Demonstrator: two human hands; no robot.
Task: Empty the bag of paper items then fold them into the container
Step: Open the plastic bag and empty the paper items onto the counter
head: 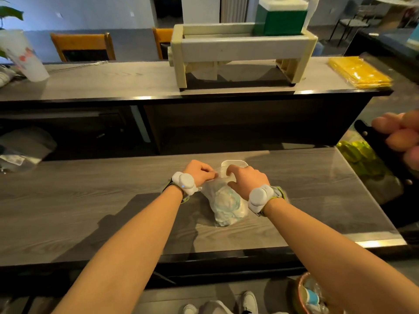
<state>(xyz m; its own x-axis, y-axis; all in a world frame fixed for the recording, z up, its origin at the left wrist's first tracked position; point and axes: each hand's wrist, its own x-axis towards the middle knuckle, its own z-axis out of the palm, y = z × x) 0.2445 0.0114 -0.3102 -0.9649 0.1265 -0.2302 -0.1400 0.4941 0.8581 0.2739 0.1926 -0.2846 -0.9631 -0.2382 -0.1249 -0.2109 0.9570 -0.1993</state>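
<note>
A thin translucent plastic bag (pixel 226 206) lies on the grey wood-grain counter (pixel 90 200), bulging with white and pale blue paper items. My left hand (pixel 200 172) pinches the bag's mouth on the left. On the right side my right hand (pixel 246 180) grips the same mouth. Just beyond my fingers stands a small white container (pixel 235 164), partly hidden by my right hand.
A raised bar shelf (pixel 136 80) behind carries a cream stand (pixel 240 46) with a green and white box, a plastic cup (pixel 25 55) and yellow packets (pixel 360 72). Another person's hand (pixel 401 137) holds a dark object at the right edge. A lined bin (pixel 310 295) sits below right.
</note>
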